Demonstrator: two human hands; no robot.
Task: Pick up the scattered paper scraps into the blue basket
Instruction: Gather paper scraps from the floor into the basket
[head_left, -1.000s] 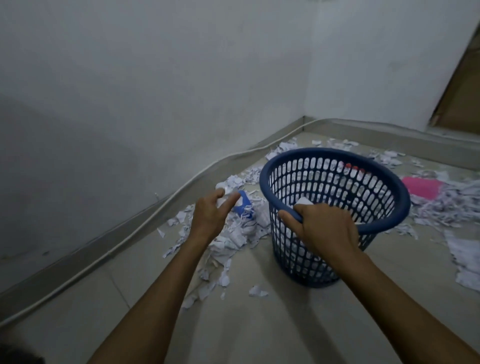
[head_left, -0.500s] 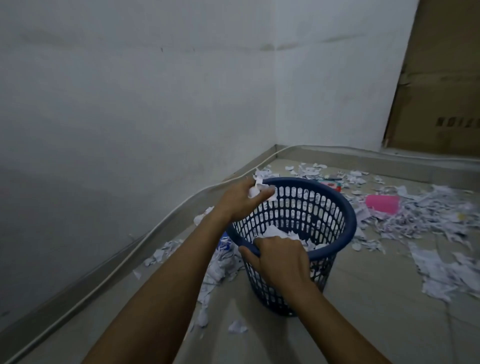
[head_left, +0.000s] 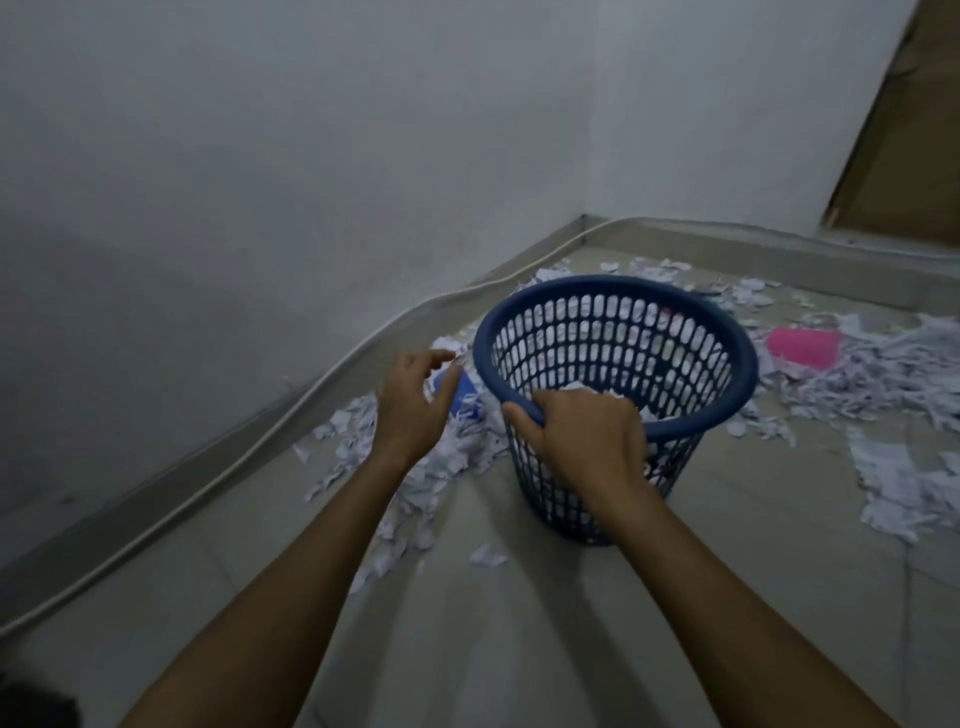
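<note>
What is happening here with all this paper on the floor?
A person is collecting torn paper scraps into a blue basket. The right hand grips the near rim of the basket, which stands on the floor and already holds some scraps. The left hand hovers empty, fingers loosely spread, over the pile beside the basket. Many more scraps, and a pink sheet, lie on the far side.

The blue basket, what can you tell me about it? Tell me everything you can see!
The round blue plastic basket has walls full of slot holes and a thick smooth rim. It stands upright on the grey tiled floor, narrower at the bottom. White paper scraps lie inside, and more lie around it. The right hand grips its near rim; the left hand is beside it, not touching.
</note>
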